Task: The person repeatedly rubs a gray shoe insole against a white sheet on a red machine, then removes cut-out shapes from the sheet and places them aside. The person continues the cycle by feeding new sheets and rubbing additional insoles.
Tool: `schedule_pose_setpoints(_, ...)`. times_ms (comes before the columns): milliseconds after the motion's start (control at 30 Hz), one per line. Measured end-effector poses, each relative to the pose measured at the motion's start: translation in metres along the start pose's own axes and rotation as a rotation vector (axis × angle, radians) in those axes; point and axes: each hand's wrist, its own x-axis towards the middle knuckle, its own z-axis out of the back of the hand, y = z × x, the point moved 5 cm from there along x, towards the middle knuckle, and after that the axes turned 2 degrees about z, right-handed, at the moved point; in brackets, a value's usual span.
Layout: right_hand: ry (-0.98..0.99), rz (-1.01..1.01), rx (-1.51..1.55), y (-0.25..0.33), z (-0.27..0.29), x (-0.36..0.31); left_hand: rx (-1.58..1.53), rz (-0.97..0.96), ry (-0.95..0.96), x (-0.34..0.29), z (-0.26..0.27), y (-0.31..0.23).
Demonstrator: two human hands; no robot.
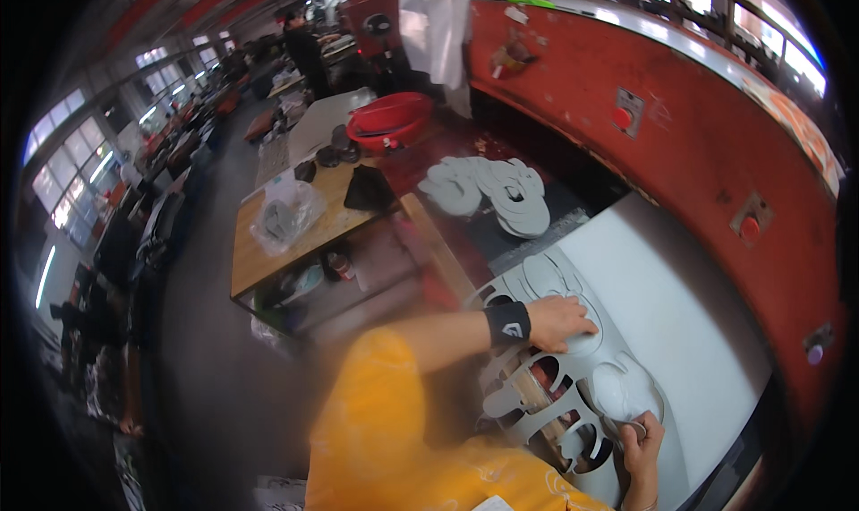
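Note:
A pale grey sheet (664, 399) with curved shapes cut through it lies below the red machine, its near part a web of open holes. My left hand (559, 321), with a black band at the wrist, rests on the sheet beside a cut oval outline, its fingers stretched out. Lower right, my right hand (641, 444) pinches the edge of a grey cut-out piece (633, 427) between thumb and fingers. Beyond my left hand, loose grey cut-out pieces (523, 212) lie in overlapping piles on a dark surface.
A long red machine beam (573, 72) with a red push button (622, 117) runs along the right. At left stands a wooden table (255, 260) with a clear plastic bag (288, 217). Behind it is a red basin (390, 117). A person (304, 55) stands far back.

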Motion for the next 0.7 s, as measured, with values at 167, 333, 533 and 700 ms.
schedule_pose_setpoints(167, -0.011, -0.056, 0.055, -0.010, 0.006, 0.003, 0.079, 0.010, 0.028, 0.004, 0.000, -0.013)
schedule_pose_setpoints(333, 0.210, -0.243, 0.100, -0.028, 0.002, 0.002, 0.202, -0.035, -0.022, 0.002, -0.007, -0.021)
schedule_pose_setpoints(533, 0.137, -0.330, 0.381, -0.036, -0.002, 0.006, 0.256, -0.157, -0.120, -0.006, -0.020, -0.020)
schedule_pose_setpoints(700, 0.254, -0.276, 0.288, -0.018, -0.003, 0.016, 0.243, -0.236, -0.213, -0.006, -0.018, -0.004)
